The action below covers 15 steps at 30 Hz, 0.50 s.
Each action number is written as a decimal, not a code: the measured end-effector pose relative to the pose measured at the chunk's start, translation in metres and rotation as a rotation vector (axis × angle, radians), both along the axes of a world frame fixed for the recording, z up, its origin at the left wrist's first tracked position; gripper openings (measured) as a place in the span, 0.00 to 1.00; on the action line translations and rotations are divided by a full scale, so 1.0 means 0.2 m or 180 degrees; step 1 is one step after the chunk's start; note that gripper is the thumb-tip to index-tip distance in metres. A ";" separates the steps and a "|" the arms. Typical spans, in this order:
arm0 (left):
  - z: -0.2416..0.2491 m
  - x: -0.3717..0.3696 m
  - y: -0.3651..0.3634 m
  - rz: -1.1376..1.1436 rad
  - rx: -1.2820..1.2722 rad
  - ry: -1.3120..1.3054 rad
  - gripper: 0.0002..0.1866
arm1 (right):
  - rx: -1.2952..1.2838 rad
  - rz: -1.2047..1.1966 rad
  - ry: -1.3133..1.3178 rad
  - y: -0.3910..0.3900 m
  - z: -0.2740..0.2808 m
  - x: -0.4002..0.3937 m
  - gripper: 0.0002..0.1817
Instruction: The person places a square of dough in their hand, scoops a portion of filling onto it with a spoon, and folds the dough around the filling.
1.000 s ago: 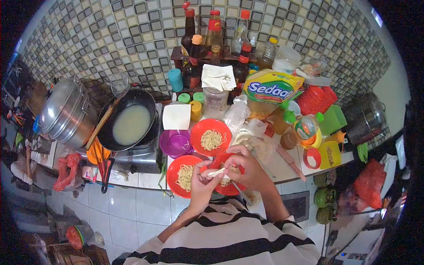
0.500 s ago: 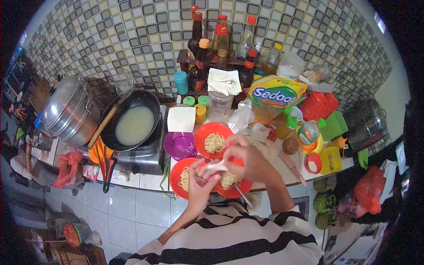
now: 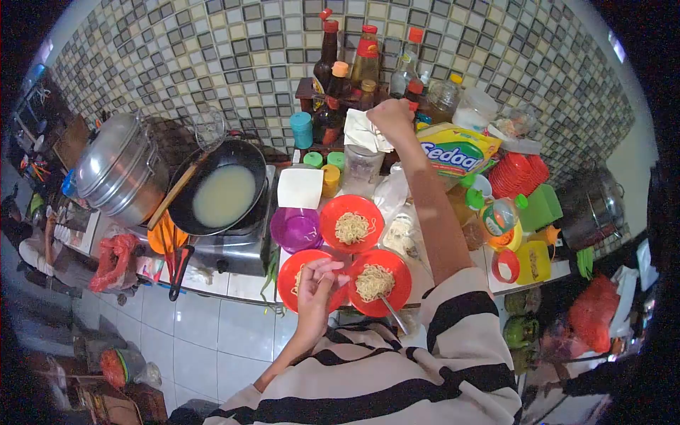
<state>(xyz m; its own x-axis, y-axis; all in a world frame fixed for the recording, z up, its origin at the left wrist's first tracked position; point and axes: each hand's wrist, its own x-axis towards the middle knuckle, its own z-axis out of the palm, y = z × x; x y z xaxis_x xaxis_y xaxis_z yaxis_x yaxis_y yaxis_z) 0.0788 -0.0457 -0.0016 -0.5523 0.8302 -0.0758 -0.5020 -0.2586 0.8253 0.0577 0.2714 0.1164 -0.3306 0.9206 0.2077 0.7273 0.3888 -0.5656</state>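
My right hand (image 3: 392,117) is closed at the back, beside the white napkins (image 3: 363,133) and the bottles; what its fingers hold, if anything, is hidden. Over the front left red bowl (image 3: 285,282) is my left hand (image 3: 315,287), palm up, fingers loosely curled and apart, with nothing visible in them. Noodles (image 3: 354,227) lie in the back red bowl (image 3: 330,238). The front right red bowl (image 3: 397,297) also has noodles, with a metal utensil (image 3: 391,312) leaning in it.
A dark wok (image 3: 182,216) of pale liquid sits on the stove (image 3: 234,256), a wooden utensil (image 3: 172,194) across its edge. Left of it is a steamer (image 3: 120,170). A purple bowl (image 3: 280,234) adjoins the red bowls. To the right are a yellow package (image 3: 460,146) and jars.
My right hand has moved from above the bowls to the back, beside the napkins. The white item that was between my hands no longer shows. My left hand stays over the bowls, and the view has shifted slightly.
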 end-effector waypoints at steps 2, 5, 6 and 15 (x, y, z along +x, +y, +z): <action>-0.01 -0.01 -0.01 0.0053 -0.0029 -0.0079 0.13 | 0.0167 -0.0087 -0.0066 0.00 -0.02 -0.01 0.14; -0.01 -0.01 -0.01 0.0086 -0.0053 -0.0143 0.13 | 0.0563 0.0054 0.0055 0.08 -0.11 -0.01 0.12; -0.01 -0.02 -0.01 0.0074 -0.0054 -0.0125 0.13 | 0.0786 0.0293 0.0245 0.08 -0.11 0.00 0.11; 0.00 -0.02 0.01 0.0026 -0.0023 -0.0048 0.12 | 0.1333 0.0967 0.0184 0.08 -0.07 0.08 0.08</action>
<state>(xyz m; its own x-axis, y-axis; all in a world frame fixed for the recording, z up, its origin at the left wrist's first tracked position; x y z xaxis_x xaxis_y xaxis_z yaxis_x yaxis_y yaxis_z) 0.0742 -0.0437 -0.0016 -0.5577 0.8251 -0.0902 -0.5123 -0.2566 0.8196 0.0745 0.2869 0.1018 -0.5472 0.6190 0.5634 0.5187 0.7790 -0.3522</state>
